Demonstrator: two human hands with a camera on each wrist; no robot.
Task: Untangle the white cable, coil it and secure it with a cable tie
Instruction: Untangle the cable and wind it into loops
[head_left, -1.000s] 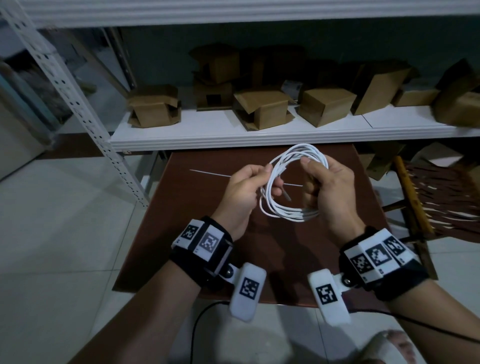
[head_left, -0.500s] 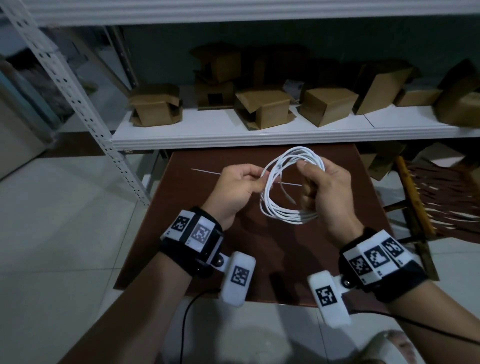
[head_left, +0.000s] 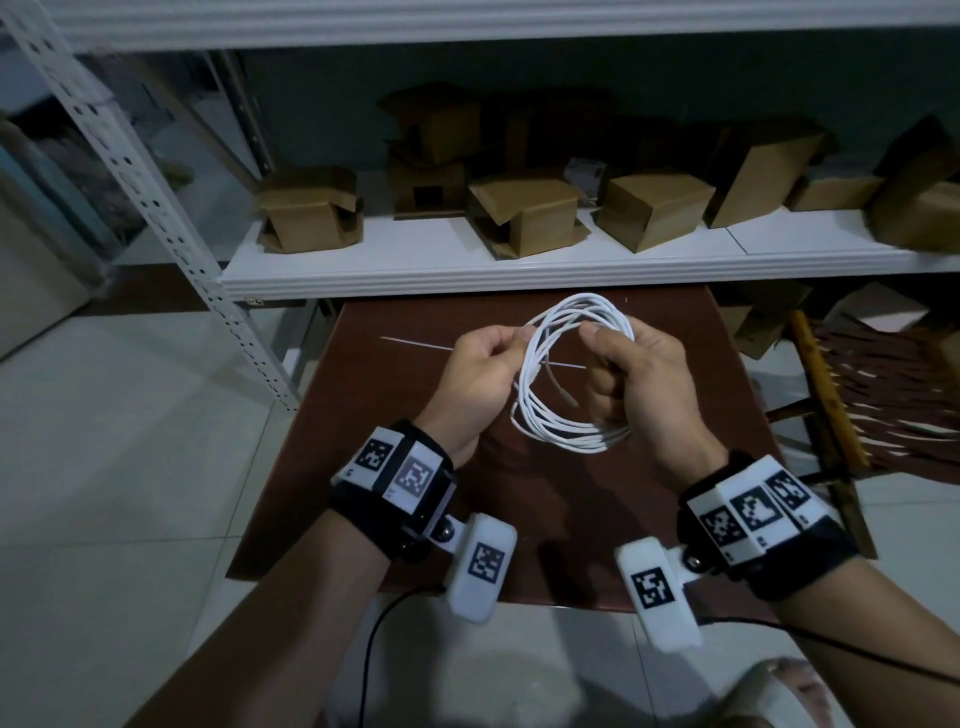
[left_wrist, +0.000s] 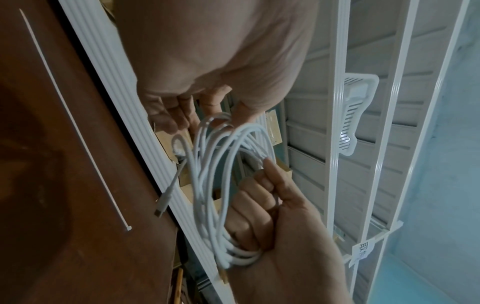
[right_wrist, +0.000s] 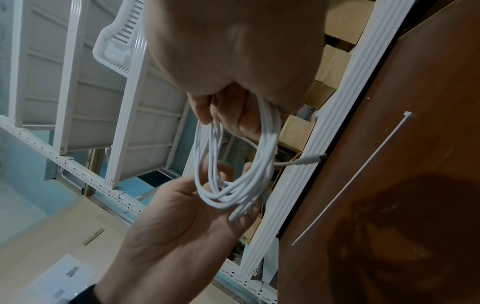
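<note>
Head view, hands: the coiled white cable (head_left: 566, 374) is held in mid-frame above the brown table (head_left: 405, 467). The left hand (head_left: 478, 374) is pinched on the coil's left side; the right hand (head_left: 644, 379) is clenched round its right side.
Head view, plug: one cable end (head_left: 561, 387) is seen hanging loose inside the loop.
Head view, cable tie: the cable tie (head_left: 415, 344) is laid flat on the table behind the hands, partly hidden by them.
Head view, edges: the table's far edge is tucked under the white shelf (head_left: 519, 265); bare tabletop is left between wrists and near edge, tiled floor (head_left: 130, 467) at the left.
Head view, containers: cardboard boxes (head_left: 524, 213) are lined on the shelf, some with flaps open; their contents cannot be made out.
Left wrist view: the coil (left_wrist: 221, 185) is seen mid-frame, gripped low by the right hand (left_wrist: 272, 226), the left fingers (left_wrist: 166, 115) closed on its top. The plug (left_wrist: 163, 203) is dangling at the table edge; the tie (left_wrist: 75, 125) is lying on the brown top at left.
Right wrist view: the coil (right_wrist: 233, 164) is grasped at the top by the right hand (right_wrist: 233, 113), its lower loops resting on the left hand (right_wrist: 187, 216). The plug (right_wrist: 309, 160) is pointed toward the table; the tie (right_wrist: 358, 174) is lying at right, apart from the cable.
</note>
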